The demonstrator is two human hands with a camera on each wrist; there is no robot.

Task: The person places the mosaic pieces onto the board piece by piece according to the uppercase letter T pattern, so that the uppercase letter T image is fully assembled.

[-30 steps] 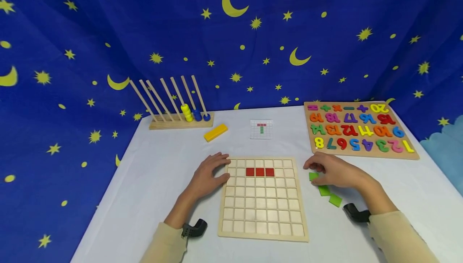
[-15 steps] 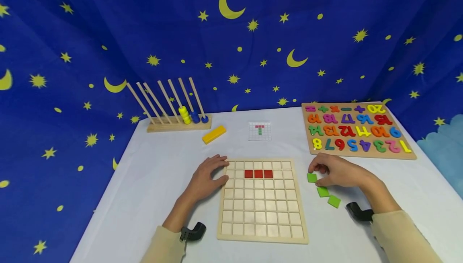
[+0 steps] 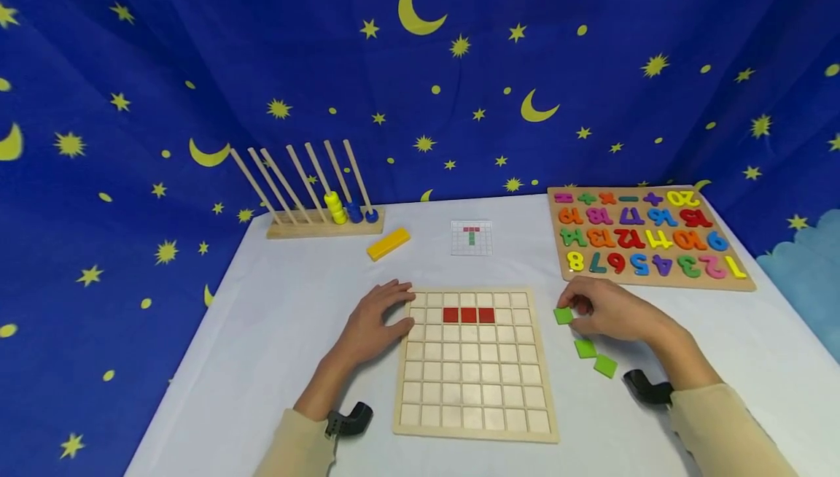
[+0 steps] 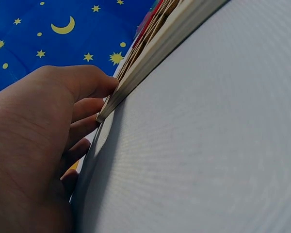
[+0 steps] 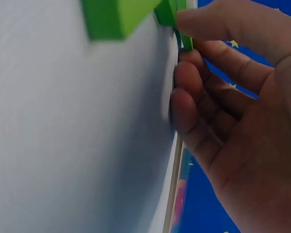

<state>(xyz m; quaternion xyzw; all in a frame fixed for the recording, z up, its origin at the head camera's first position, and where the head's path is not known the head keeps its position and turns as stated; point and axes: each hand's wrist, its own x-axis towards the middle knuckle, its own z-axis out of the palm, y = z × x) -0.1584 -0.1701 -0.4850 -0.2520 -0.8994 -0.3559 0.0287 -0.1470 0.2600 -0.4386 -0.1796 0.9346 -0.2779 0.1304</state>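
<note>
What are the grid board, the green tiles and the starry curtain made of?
Grid board: probably wood, matte; it is pale tan, with layer-like lines along its edge.
Green tiles: painted wood or plastic, hard to tell; even color, crisp edges.
Starry curtain: likely printed fabric, fairly matte; it hangs in soft folds.

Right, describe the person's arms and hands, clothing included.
The left sleeve and right sleeve are beige. Worn past them: a black, bent left wrist device and similar right wrist device; no cables show. The left hand and right hand wear no gloves.
</note>
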